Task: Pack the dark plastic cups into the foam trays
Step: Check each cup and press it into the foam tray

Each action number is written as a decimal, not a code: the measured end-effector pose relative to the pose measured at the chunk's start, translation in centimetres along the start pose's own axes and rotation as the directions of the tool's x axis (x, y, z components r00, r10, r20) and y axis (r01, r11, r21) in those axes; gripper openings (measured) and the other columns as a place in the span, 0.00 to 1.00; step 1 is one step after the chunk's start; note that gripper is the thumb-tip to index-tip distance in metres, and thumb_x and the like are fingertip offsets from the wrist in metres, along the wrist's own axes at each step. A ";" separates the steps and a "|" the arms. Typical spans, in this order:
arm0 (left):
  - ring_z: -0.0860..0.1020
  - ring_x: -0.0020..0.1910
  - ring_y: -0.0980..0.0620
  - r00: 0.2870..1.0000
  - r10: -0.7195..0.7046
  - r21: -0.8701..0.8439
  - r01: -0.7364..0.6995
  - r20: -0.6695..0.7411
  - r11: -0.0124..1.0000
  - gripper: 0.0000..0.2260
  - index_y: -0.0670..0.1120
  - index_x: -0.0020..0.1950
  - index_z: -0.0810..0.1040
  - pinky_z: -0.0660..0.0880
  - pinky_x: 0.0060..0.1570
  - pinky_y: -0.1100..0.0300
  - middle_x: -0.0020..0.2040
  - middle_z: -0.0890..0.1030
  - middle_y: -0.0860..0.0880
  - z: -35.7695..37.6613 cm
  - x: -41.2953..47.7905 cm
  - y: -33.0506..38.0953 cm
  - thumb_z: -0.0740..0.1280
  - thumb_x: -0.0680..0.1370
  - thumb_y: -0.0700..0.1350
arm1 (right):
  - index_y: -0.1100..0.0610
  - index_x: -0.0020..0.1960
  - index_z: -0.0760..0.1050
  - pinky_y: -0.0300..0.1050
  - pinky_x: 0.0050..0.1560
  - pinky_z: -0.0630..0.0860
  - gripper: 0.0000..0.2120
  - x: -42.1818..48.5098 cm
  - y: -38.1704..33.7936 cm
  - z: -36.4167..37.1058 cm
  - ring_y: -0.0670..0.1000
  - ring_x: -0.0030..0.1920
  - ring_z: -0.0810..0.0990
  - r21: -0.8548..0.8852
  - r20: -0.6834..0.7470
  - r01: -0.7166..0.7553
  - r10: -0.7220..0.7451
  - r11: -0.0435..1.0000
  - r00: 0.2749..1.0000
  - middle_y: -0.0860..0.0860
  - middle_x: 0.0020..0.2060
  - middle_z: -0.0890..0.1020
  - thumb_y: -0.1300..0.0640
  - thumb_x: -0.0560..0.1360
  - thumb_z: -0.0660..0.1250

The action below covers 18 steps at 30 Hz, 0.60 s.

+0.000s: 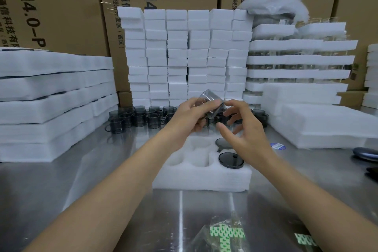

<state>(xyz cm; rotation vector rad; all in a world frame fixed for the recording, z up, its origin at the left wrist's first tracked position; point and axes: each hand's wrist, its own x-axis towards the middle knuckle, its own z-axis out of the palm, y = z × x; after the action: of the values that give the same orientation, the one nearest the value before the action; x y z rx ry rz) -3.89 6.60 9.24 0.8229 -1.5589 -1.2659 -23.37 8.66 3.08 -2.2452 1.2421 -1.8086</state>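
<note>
Left hand (pixel 194 112) grips tilted dark cup (pixel 210 104) above foam tray (pixel 202 178) | right hand (pixel 243 129) open beside cup, possibly touching | two cups (pixel 230 160) seated, right pockets | bench (pixel 102 170)

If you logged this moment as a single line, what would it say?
stage: packing | left hand: holds cup | right hand: open, beside cup | tray: two cups in right pockets, others empty | loose cups: behind tray

Both forearms reach forward; left hand (pixel 194 114) pinches closed, right hand (pixel 243 129) spreads its fingers.
</note>
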 end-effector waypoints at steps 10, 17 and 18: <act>0.75 0.43 0.53 0.980 0.197 0.212 -0.200 0.039 0.957 0.20 0.56 0.61 0.81 0.74 0.46 0.56 0.44 0.76 0.46 0.6 -0.6 -0.4 0.83 0.73 0.54 | 0.32 0.66 0.69 0.43 0.46 0.79 0.26 0.1 -0.8 0.1 0.50 0.50 0.83 0.051 -0.025 -0.026 0.028 0.998 0.999 0.41 0.52 0.84 0.44 0.73 0.75; 0.80 0.42 0.56 0.981 0.186 0.177 -0.192 0.050 0.965 0.17 0.58 0.60 0.83 0.76 0.45 0.59 0.48 0.84 0.43 1.0 -0.9 -0.3 0.80 0.74 0.59 | 0.36 0.61 0.68 0.42 0.44 0.79 0.28 0.0 -2.0 0.3 0.51 0.46 0.84 0.114 -0.096 -0.094 0.105 0.989 0.990 0.41 0.51 0.84 0.42 0.68 0.81; 0.80 0.40 0.57 0.985 0.163 0.139 -0.168 0.049 0.976 0.15 0.59 0.58 0.84 0.75 0.44 0.60 0.45 0.84 0.48 1.0 -1.0 -0.1 0.76 0.75 0.63 | 0.37 0.60 0.69 0.43 0.43 0.79 0.27 0.0 -2.3 0.3 0.51 0.45 0.85 0.148 -0.103 -0.116 0.132 0.982 0.986 0.42 0.50 0.84 0.41 0.68 0.80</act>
<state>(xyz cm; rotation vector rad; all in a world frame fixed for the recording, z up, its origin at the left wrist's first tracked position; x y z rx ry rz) -4.48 7.78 8.88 0.7449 -1.7269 -1.0641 -21.88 10.10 4.06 -1.9719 1.1984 -1.9336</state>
